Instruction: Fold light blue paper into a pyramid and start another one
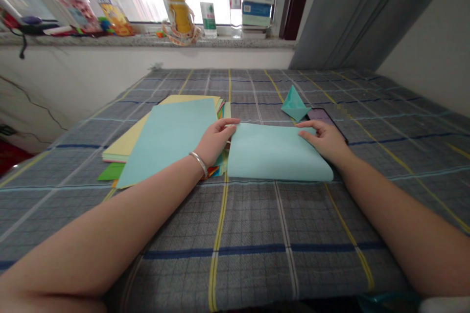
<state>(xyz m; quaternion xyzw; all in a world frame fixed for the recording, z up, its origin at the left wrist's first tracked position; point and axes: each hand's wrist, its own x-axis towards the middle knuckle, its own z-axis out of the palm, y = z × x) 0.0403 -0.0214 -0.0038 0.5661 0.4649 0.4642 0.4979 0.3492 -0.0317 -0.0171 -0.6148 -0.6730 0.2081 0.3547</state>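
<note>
A light blue sheet of paper is bent over on itself in front of me, its rounded fold toward my body. My left hand pinches its far left corner between thumb and fingers. At the far right corner, my right hand grips the paper the same way. Beside my left wrist lies a stack of coloured paper, topped by another light blue sheet. Beyond the bent sheet stands a folded teal paper boat, touching or close to a phone partly hidden by my right hand.
A grey plaid cloth covers the surface. Along the windowsill at the back stand a yellow-labelled bottle, clear bottles, a green-white tube and stacked boxes. A grey curtain hangs at the right.
</note>
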